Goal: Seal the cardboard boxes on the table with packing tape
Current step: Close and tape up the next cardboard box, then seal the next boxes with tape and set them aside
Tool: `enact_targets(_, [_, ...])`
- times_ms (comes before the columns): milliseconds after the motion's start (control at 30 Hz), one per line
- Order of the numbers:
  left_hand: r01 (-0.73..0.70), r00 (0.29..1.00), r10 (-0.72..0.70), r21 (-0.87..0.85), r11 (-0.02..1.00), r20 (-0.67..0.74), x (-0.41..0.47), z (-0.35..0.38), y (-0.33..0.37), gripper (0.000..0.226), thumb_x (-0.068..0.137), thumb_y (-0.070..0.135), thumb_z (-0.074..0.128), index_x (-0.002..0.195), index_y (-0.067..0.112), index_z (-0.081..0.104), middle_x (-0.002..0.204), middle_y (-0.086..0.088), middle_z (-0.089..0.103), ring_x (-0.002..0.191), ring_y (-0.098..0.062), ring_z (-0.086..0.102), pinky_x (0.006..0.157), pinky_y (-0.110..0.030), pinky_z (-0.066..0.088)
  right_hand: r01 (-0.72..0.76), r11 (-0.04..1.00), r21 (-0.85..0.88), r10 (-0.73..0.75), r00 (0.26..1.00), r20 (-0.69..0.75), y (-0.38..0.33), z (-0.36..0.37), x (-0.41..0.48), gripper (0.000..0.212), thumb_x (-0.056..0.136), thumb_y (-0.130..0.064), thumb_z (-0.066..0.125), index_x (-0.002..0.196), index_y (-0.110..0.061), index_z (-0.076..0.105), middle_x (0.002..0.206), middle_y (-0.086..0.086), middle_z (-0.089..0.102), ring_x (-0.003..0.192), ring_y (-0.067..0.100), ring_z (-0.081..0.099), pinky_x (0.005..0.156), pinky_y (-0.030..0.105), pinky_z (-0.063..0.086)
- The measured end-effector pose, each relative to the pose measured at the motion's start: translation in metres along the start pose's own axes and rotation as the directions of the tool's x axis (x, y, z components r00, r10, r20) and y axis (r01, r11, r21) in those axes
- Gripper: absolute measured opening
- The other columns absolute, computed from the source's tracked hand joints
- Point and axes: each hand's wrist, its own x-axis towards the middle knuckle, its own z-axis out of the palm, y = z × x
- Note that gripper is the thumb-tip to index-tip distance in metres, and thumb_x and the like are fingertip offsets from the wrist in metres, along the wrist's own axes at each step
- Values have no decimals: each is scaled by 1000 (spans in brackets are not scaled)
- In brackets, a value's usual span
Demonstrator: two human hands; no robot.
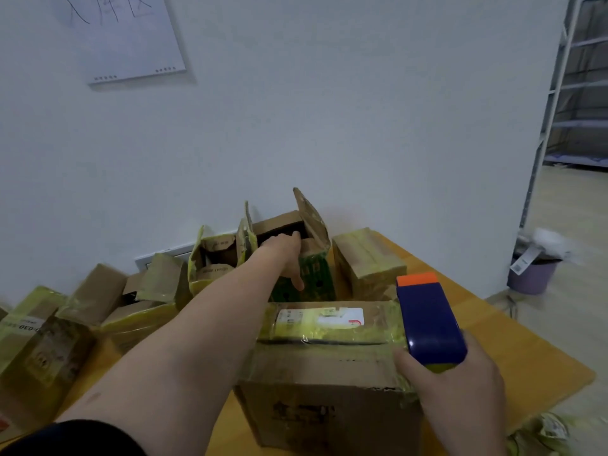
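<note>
A large taped cardboard box [322, 390] with a white label stands in front of me on the wooden table [510, 350]. My right hand [460, 390] grips a blue tape dispenser [427, 324] with an orange top, which rests on that box's right top edge. My left hand [286, 255] reaches across to an open box [317, 274] with green print at the back. Its fingers hook over the near wall into the opening and the thumb lies on the outside. That box's flaps stand upright.
A closed taped box [368, 258] sits at the back right. Several open, tape-smeared boxes [214, 255] line the wall to the left. A purple bin [533, 274] and metal shelving [575, 93] stand on the floor to the right. A paper sheet [131, 37] hangs on the wall.
</note>
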Motion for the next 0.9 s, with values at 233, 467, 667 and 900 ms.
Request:
enact_targets(233, [-59,983,71,74,995,-168,-25,-28,-1,132,58,47,98,160,19,20,139,-13,52,124,-36,53,99,-49,54,12,999,47,-9,998,-69,-1,10,-9,49,69,-22,95,106,-19,62,93,-4,63,82,6,56,58,19,36])
enact_targets(467, [-81,914,112,95,992,-390,-85,-96,-13,122,52,54,98,151,24,32,130,-9,55,116,-32,55,82,-43,50,62,993,103,-41,979,-198,-5,31,-16,50,69,-12,92,108,-18,61,96,0,65,81,6,58,59,22,38])
enact_targets(667, [-59,850,100,95,994,-517,-170,-134,-43,121,52,64,94,149,27,33,124,-6,57,103,-27,56,69,-37,43,72,988,136,-22,941,-338,-16,65,-13,47,71,-12,91,106,-16,59,96,1,67,77,10,60,60,20,37])
enact_targets(900, [52,884,-23,51,997,-468,-274,-116,-88,120,49,72,90,145,32,31,110,3,54,92,-21,56,68,-38,54,32,985,171,43,908,-418,-34,111,3,61,71,-22,92,116,-22,50,115,4,67,94,18,63,70,26,45])
